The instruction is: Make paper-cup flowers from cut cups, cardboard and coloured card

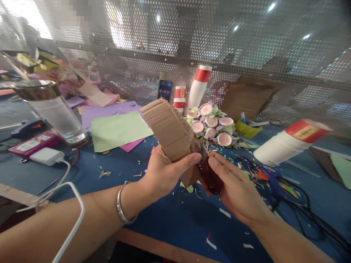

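Observation:
My left hand is closed round a bent piece of brown corrugated cardboard, held tilted above the table. Its thumb presses near the cardboard's right edge. Against that edge lies a dark reddish-brown, glossy, elongated object whose kind I cannot make out. My right hand grips this object between thumb and fingers, partly hiding it. Just behind the hands is a cluster of small paper cup ends with printed red patterns, set among green and purple paper bits.
Stacked red-and-white paper cups stand at the back, and another cup stack leans at right. Coloured paper sheets, a clear water bottle and a pink power strip are at left. A blue glue gun with cables lies right.

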The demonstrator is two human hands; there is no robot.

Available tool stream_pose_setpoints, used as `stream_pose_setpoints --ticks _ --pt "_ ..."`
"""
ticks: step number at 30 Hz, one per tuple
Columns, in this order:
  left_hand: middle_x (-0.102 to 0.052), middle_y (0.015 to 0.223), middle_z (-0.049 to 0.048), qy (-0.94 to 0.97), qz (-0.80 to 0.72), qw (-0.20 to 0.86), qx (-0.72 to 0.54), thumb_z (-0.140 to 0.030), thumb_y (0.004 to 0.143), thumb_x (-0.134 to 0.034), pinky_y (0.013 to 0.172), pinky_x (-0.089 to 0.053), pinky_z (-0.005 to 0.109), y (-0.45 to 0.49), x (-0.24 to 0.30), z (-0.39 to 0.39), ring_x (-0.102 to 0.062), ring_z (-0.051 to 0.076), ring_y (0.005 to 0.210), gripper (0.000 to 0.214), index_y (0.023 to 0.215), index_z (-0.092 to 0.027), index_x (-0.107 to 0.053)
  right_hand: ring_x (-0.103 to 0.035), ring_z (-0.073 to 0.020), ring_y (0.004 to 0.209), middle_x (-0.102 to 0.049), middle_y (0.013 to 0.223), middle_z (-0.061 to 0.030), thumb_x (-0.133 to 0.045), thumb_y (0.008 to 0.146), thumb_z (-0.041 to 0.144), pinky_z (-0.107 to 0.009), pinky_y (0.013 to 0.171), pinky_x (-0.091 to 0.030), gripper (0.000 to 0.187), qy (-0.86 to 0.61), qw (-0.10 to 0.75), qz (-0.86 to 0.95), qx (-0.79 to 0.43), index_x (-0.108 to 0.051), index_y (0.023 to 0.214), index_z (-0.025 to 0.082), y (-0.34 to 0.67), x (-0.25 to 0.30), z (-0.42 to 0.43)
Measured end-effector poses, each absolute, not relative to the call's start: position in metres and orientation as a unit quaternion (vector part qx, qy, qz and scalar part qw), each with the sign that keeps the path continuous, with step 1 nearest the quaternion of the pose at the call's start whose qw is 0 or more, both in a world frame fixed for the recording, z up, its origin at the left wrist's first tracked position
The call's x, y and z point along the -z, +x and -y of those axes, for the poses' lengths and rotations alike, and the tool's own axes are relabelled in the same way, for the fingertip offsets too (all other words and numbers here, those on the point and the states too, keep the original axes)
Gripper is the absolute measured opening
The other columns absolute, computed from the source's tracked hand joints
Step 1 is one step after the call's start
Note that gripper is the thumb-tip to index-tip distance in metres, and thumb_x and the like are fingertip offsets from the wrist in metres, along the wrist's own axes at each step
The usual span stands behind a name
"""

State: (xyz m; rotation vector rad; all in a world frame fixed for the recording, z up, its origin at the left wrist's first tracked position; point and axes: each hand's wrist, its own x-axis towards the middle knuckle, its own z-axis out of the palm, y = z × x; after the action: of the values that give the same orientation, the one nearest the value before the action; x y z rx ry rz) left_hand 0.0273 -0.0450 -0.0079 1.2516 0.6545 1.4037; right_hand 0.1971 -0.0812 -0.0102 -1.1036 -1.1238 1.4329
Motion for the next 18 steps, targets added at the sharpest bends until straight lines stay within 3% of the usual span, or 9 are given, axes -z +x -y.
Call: stream_pose_setpoints --ticks 3,6,10,18 --pt "-0.077 0.094 0.0032 0.495 -0.272 0.588 -0.579 -0.029 0.077 -0.085 0.087 -0.059 0.036 0.029 0.008 0.047 -0.071 0.020 0.087 0.018 0.089 -0.020 -0.074 -0.052 -0.0119 0.049 -0.055 0.064 0.0043 -0.076 0.081 0.061 -0.021 0.038 -0.034 0.042 -0.487 0.494 0.402 -0.598 -0.055 0.084 0.025 0.191 0.004 0.083" --pt "-0.078 0.099 0.0039 0.482 -0.266 0.621 -0.558 -0.031 0.077 -0.085 0.089 -0.059 0.037 0.030 0.008 0.048 -0.072 0.020 0.091 0.023 0.095 -0.020 -0.075 -0.048 -0.0081 0.046 -0.054 0.068 0.0049 -0.083 0.072 0.061 -0.019 0.037 -0.029 0.048 -0.528 0.505 0.354 -0.584 -0.055 0.080 0.023 0.190 -0.002 0.083" --pt "-0.078 0.104 0.0043 0.463 -0.268 0.625 -0.568 -0.034 0.079 -0.084 0.091 -0.058 0.036 0.028 0.008 0.044 -0.073 0.022 0.097 0.026 0.099 -0.021 -0.075 -0.044 -0.0071 0.047 -0.051 0.066 0.0043 -0.081 0.076 0.057 -0.019 0.038 -0.026 0.044 -0.512 0.508 0.389 -0.574 -0.056 0.076 0.022 0.196 -0.006 0.083" --pt "-0.078 0.104 0.0014 0.370 -0.284 0.660 -0.589 -0.026 0.078 -0.082 0.086 -0.057 0.029 0.014 0.003 0.024 -0.073 0.020 0.101 0.025 0.101 -0.022 -0.074 -0.051 -0.0096 0.057 -0.066 0.076 -0.0014 -0.076 0.081 0.059 -0.018 0.043 -0.033 0.045 -0.505 0.508 0.412 -0.563 -0.053 0.075 0.022 0.212 -0.007 0.080"
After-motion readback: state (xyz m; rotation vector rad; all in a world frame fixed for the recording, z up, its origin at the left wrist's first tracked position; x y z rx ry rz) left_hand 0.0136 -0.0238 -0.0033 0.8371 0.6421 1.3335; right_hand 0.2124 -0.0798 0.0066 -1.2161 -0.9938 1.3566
